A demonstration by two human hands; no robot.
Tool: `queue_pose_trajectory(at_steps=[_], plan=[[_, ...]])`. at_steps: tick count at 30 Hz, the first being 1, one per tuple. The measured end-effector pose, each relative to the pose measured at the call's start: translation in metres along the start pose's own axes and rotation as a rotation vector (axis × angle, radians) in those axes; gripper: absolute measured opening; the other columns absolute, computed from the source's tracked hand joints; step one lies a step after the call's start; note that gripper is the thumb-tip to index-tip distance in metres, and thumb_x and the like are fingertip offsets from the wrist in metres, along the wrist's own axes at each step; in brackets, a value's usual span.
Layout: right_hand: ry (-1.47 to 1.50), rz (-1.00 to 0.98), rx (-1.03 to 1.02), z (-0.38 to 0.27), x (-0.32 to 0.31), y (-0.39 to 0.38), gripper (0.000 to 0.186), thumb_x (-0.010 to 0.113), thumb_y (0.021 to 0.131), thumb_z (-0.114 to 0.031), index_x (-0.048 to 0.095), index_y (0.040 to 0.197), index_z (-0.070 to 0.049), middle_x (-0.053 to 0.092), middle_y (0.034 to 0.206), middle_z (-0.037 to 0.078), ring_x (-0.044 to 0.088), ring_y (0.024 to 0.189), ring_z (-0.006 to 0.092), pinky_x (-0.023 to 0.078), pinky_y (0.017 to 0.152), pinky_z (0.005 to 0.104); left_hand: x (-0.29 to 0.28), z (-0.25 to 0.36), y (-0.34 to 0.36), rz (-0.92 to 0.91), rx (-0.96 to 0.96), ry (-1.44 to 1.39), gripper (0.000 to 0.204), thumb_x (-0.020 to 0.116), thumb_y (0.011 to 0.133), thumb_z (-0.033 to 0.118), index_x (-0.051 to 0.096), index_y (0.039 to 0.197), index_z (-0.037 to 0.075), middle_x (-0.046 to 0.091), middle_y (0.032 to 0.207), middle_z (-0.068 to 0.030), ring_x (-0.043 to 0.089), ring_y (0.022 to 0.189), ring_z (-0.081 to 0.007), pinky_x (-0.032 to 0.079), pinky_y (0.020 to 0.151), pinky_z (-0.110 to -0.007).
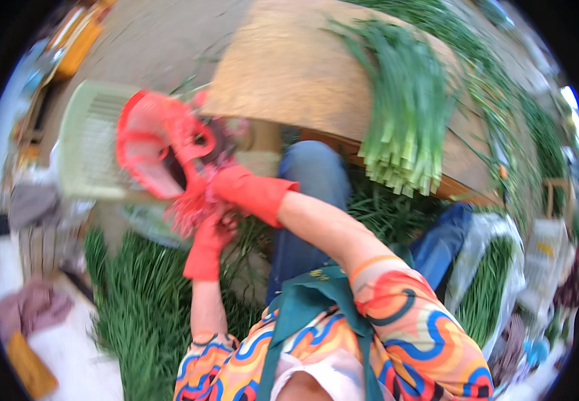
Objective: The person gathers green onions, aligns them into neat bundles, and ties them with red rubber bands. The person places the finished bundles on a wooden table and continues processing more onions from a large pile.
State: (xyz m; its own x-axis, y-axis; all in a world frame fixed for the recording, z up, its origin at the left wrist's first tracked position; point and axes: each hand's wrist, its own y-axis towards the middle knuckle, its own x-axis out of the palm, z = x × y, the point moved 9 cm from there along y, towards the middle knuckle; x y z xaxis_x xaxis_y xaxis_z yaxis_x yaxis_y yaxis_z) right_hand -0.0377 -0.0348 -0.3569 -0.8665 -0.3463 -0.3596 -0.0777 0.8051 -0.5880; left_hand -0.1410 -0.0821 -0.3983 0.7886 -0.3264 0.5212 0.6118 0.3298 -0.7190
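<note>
Both of my hands wear red rubber gloves and are blurred by motion. My left hand (217,232) is closed around the lower part of a bunch of pink strings (192,212). Just above it, my right hand (236,186) meets the same strings, beside a red plastic container (143,144) with an open, bent rim. The right fingers are smeared and partly hidden. On the wooden board (282,63) to the right lies a bundle of garlic chives (406,113), its pale cut ends toward me and no hand on it.
A pale green plastic crate (89,144) stands at the left, next to the red container. Loose green chives (142,314) are heaped at the lower left. More chives (486,287) lie in clear plastic at the right. My knee (313,180) rises beside the board.
</note>
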Motion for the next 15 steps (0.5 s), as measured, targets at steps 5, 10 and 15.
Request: queue_pose_trajectory(at_steps=[5, 10, 15], plan=[[-0.033, 0.554, -0.505, -0.047, -0.077, -0.153, 0.014, 0.054, 0.075, -0.014, 0.061, 0.083, -0.005, 0.061, 0.072, 0.013, 0.061, 0.068, 0.0249, 0.047, 0.059, 0.0362, 0.096, 0.02, -0.043, -0.317, 0.077, 0.023, 0.059, 0.045, 0.08, 0.055, 0.041, 0.117, 0.009, 0.036, 0.054, 0.0049, 0.034, 0.041, -0.0085, 0.028, 0.037, -0.023], [0.976, 0.265, -0.114, 0.062, -0.059, -0.266, 0.015, 0.052, 0.081, -0.013, 0.065, 0.081, -0.004, 0.061, 0.072, 0.004, 0.059, 0.064, 0.0106, 0.047, 0.056, 0.0225, 0.208, 0.01, -0.053, -0.543, 0.103, -0.049, 0.049, 0.041, 0.087, 0.042, 0.044, 0.115, 0.002, 0.039, 0.054, 0.0, 0.042, 0.044, -0.0114, 0.041, 0.042, -0.029], [1.622, 0.799, 0.036, 0.27, -0.004, -0.309, 0.021, 0.052, 0.083, -0.023, 0.058, 0.095, -0.006, 0.058, 0.079, 0.001, 0.055, 0.064, 0.009, 0.043, 0.053, 0.0222, 0.244, -0.032, 0.007, -0.314, 0.121, 0.414, 0.04, 0.038, 0.09, 0.033, 0.048, 0.11, -0.001, 0.058, 0.076, -0.0096, 0.06, 0.065, -0.0219, 0.051, 0.055, -0.034]])
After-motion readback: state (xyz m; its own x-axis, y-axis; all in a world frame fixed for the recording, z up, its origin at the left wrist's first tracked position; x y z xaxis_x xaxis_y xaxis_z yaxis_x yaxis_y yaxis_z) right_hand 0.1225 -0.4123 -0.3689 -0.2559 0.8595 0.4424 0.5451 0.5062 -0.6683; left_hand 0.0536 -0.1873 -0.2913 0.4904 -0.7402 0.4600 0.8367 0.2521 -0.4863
